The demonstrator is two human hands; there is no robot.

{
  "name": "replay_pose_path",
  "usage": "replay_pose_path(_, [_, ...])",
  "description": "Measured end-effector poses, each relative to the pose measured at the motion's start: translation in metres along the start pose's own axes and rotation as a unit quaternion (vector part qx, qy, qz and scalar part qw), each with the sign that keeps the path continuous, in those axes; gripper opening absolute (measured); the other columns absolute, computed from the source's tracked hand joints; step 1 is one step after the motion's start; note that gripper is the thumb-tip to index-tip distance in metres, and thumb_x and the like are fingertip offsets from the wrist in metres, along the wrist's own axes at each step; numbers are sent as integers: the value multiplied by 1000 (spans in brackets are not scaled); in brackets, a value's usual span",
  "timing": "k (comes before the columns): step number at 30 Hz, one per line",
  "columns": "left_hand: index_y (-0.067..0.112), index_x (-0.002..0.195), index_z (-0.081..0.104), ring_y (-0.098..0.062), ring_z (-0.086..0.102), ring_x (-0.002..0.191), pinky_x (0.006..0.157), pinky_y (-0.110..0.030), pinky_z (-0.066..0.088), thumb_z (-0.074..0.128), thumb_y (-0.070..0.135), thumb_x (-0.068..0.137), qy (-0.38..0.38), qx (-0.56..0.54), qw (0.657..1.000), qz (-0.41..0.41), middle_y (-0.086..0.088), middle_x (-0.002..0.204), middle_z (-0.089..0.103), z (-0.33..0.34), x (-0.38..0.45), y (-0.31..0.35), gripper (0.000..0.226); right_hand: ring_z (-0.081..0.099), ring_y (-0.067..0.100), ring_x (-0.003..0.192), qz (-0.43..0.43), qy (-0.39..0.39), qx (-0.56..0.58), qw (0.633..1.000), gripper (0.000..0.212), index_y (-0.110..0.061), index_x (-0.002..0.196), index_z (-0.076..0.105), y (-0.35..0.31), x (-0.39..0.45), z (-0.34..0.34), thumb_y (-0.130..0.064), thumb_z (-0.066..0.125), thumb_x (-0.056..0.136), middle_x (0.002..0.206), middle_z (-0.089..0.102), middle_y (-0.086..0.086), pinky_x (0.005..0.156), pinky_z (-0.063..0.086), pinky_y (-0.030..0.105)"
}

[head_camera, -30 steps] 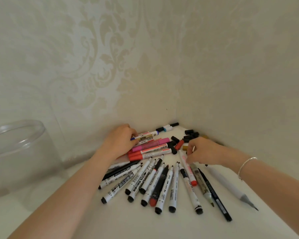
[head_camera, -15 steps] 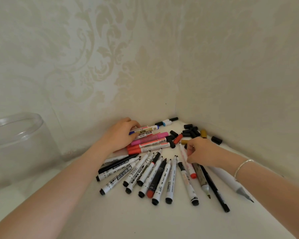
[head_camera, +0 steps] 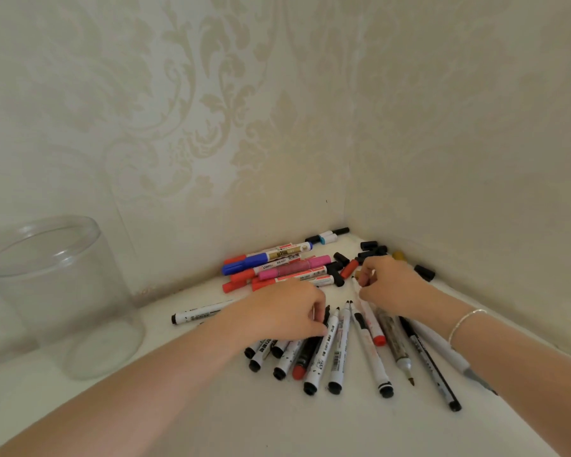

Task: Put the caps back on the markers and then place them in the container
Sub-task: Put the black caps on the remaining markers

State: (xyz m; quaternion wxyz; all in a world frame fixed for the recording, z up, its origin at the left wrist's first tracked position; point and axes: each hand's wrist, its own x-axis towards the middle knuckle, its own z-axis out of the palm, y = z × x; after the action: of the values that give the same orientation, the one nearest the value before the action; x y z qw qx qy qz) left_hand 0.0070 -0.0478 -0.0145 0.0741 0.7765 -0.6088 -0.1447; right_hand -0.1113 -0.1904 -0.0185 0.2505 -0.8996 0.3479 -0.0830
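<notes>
We are reaching with both hands into a corner where white markers are lying fanned out on a white surface (head_camera: 211,420). Our left hand (head_camera: 287,311) is resting on the fan of markers, its fingers curled down, thumb and forefinger pinching the tip end of one white marker (head_camera: 322,351) whose black butt is pointing toward us. Our right hand (head_camera: 389,285) is hovering just beyond the fan, fingers curled inward as though pinching something small; what it is holding we cannot tell. A thin silver bracelet (head_camera: 463,321) is sitting on that wrist.

Behind our hands, a cluster of capped paint markers is lying against the wall: a blue-capped one (head_camera: 267,258), a pink one (head_camera: 294,267) and red-capped ones (head_camera: 244,275). Loose black caps (head_camera: 373,247) are lying scattered in the corner, one red cap (head_camera: 349,268) among them. One white marker (head_camera: 201,313) is lying apart to the left. The clear round container (head_camera: 56,291) is standing upright well to the left, near the wall, with no markers visible inside.
</notes>
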Motion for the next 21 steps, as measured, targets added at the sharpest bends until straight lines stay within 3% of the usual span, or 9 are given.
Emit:
replay_pose_path(6, [11, 103, 61, -20, 61, 93, 80, -34, 54, 54, 25, 91, 29, 99, 993, -52, -5, 101, 64, 5, 6, 17, 20, 49, 10, 70, -13, 49, -10, 999, 18, -21, 102, 60, 16, 22, -1, -8, 57, 89, 85, 50, -6, 52, 31, 14])
replay_pose_path(8, [9, 99, 60, -22, 62, 93, 74, -33, 51, 53, 23, 92, 28, 126, 990, -63, -8, 100, 64, 8, 11, 22, 18, 51, 16, 89, -45, 57, -78, 994, 29, -22, 115, 63, 19, 33, 0, -11, 59, 88, 102, 53, -1, 64, 40, 15])
replay_pose_path(11, [10, 101, 59, -23, 62, 94, 68, -31, 46, 52, 24, 93, 40, 162, 983, -79, -7, 103, 64, 12, 17, 29, 17, 49, 23, 114, -103, 48, -182, 977, 41, -26, 128, 58, 21, 49, 5, -12, 52, 91, 124, 56, 4, 96, 43, 34])
replay_pose_path(15, [11, 105, 59, -25, 62, 99, 62, -27, 38, 50, 24, 95, 68, 195, 975, -78, -7, 107, 63, 16, 22, 34, 19, 46, 23, 117, -156, 23, -286, 945, 41, -26, 131, 55, 15, 63, 12, -13, 43, 95, 128, 54, 2, 97, 37, 35])
replay_pose_path(17, [14, 89, 55, -22, 61, 91, 56, -26, 33, 50, 28, 94, 83, 181, 978, -71, -4, 96, 63, 13, 24, 34, 16, 49, 23, 113, -173, 29, -328, 928, 37, -22, 126, 57, 13, 67, 13, -12, 43, 94, 121, 56, 3, 93, 36, 34])
replay_pose_path(19, [16, 67, 41, -19, 54, 73, 54, -27, 32, 52, 35, 91, 95, 135, 983, -76, 2, 72, 51, 7, 25, 32, 33, 51, 22, 106, -181, 36, -352, 918, 29, -19, 117, 60, 13, 69, 11, -12, 44, 93, 113, 57, 4, 89, 37, 32])
replay_pose_path(21, [19, 61, 37, -15, 45, 62, 54, -28, 33, 55, 39, 86, 93, 51, 990, -88, 5, 62, 41, -2, 27, 27, 37, 51, 23, 104, -187, 35, -356, 915, 25, -17, 111, 61, 14, 72, 10, -12, 45, 92, 110, 56, 4, 86, 37, 32])
